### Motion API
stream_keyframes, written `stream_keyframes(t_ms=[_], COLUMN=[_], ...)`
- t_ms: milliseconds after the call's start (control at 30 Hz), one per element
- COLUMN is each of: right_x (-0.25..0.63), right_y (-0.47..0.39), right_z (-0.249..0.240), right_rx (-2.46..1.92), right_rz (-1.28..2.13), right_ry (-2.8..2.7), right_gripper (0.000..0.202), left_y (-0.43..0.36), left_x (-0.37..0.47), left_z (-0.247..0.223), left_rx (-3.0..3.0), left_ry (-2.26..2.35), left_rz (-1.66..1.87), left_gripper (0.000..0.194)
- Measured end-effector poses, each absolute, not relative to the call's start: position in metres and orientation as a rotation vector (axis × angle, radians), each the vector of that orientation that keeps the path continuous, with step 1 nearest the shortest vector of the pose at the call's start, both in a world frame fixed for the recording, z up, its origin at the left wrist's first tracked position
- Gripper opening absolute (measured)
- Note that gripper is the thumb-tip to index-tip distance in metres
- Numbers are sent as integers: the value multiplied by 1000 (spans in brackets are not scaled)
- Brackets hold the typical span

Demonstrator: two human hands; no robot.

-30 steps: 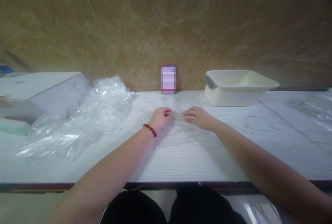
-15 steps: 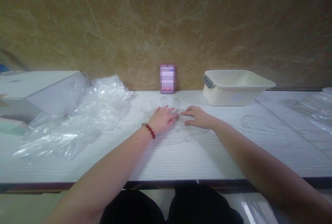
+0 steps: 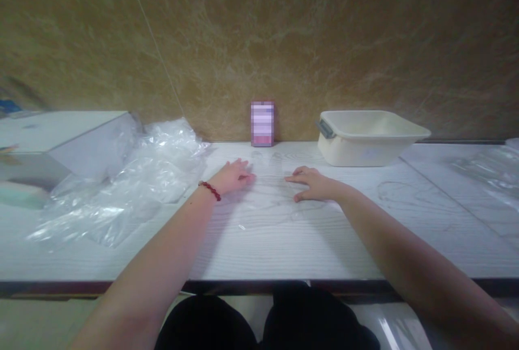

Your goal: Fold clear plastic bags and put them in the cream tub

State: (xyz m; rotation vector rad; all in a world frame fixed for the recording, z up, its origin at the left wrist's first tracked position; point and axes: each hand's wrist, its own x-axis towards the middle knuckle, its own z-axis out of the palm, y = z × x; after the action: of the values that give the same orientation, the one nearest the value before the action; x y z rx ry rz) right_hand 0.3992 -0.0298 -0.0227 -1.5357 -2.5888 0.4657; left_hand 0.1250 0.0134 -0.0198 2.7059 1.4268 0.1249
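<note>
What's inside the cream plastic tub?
Only pale inner walls of the tub show; its near side hides the lower part, so anything lying there can't be seen.

The left hand (image 3: 234, 176), with a red beaded bracelet (image 3: 210, 190), and the right hand (image 3: 312, 183) spread over faint clear plastic film (image 3: 265, 207) on a white wood-grain table (image 3: 292, 261), between crumpled clear plastic (image 3: 138, 180) and a cream bin (image 3: 357, 150).
</note>
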Motion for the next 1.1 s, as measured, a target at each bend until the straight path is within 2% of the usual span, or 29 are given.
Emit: stream_keyframes(t_ms=[133, 200, 433, 633, 933, 1100], right_x=[398, 397, 395, 392, 390, 388], right_y=[-32, -33, -31, -31, -29, -30], right_z=[-22, -22, -27, -29, -29, -28], right_rx=[-1490, -1456, -1362, -1273, -1164, -1174], right_rz=[439, 413, 306, 266, 234, 252], right_ry=[-2564, -2546, -2473, -2459, -2418, -2412], right_gripper=[66, 65, 47, 39, 29, 29], left_y=[28, 34, 42, 35, 36, 37], left_x=[97, 84, 71, 89, 89, 82], left_z=[-16, -18, -31, -29, -31, -30], left_rx=[2476, 2341, 2139, 2201, 2024, 2036], left_ry=[2052, 2213, 2212, 2191, 2180, 2286], left_rz=[357, 347, 222, 278, 473, 367], left_gripper=[35, 37, 45, 28, 25, 36])
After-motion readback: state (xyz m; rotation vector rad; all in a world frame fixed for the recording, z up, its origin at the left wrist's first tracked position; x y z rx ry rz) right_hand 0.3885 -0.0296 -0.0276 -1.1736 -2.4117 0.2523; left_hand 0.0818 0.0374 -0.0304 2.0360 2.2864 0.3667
